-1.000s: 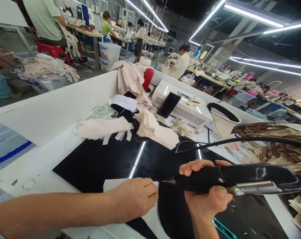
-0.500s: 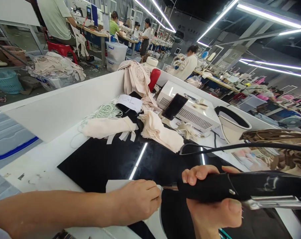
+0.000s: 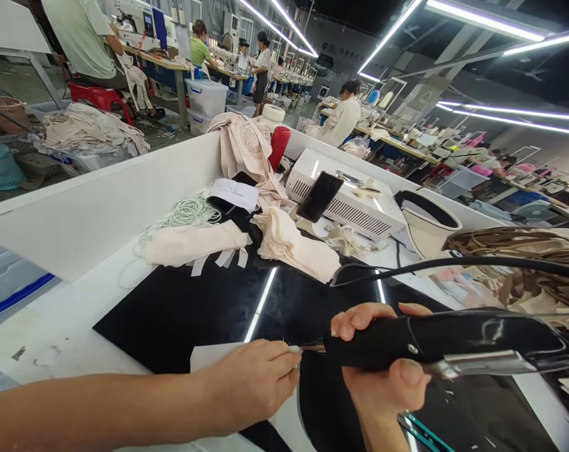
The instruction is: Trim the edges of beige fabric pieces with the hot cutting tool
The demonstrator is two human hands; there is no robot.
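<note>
My right hand (image 3: 383, 370) is wrapped round a thick black corded hand tool (image 3: 482, 339) with a silver lever along its lower side. Its thin, copper-coloured metal tip points left and reaches the fingertips of my left hand (image 3: 260, 380). That hand is closed in a pinch, with a small pale end of material (image 3: 294, 349) poking out between thumb and finger. Behind the left wrist shows a flat white piece (image 3: 213, 353). More white material (image 3: 287, 417) lies below the left fingers. A teal-edged tool (image 3: 423, 433) is partly hidden by my right wrist.
Ahead on the glossy black board (image 3: 171, 314) lie two cream fabric bundles (image 3: 294, 245). Beyond them are a phone (image 3: 319, 196) against a white metal box (image 3: 345, 201), and pale green cord (image 3: 190, 210). Brown strips (image 3: 515, 251) are piled at right; the tool's black cable (image 3: 454, 262) arches across.
The whole view has shifted, so the table appears farther left. The tool's tip stays at my left fingertips, where a small pale end now shows more plainly. Both hands keep their grip.
</note>
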